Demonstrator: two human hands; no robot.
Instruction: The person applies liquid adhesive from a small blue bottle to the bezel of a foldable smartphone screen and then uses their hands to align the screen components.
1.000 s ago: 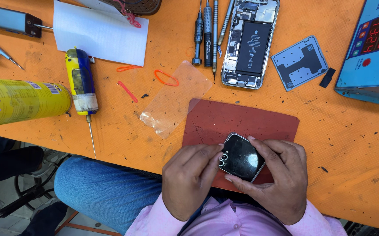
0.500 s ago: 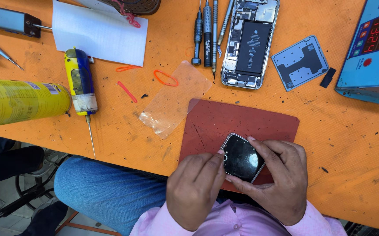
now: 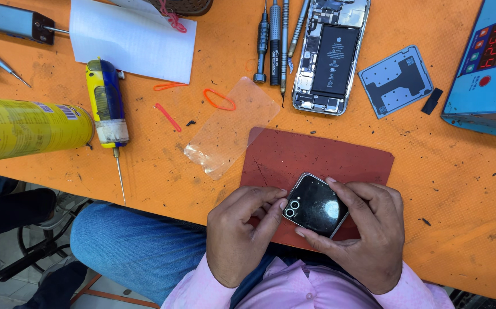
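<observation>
The orange desk (image 3: 145, 171) carries everything, and the red-brown mat (image 3: 316, 154) near its front edge serves as the landmark. Far to the left of the mat lies a yellow spray can (image 3: 28, 127) on its side, with a yellow and blue tool (image 3: 108, 106) between it and the mat. Beyond the mat, farther from the person, rests an opened phone (image 3: 331, 54) with its battery showing, and just left of the mat lies a clear plastic film (image 3: 231, 126).

Over the mat's near edge sits the small black device (image 3: 315, 205), square with rounded corners, glossy, its two round camera lenses at its left side. The right hand (image 3: 362, 234) cups it from the right and below, grip closed around its edges with a fingertip on the top corner. The left hand (image 3: 239, 234) is curled, grip closed, its thumb and forefinger pressing the device's left edge beside the lenses.
</observation>
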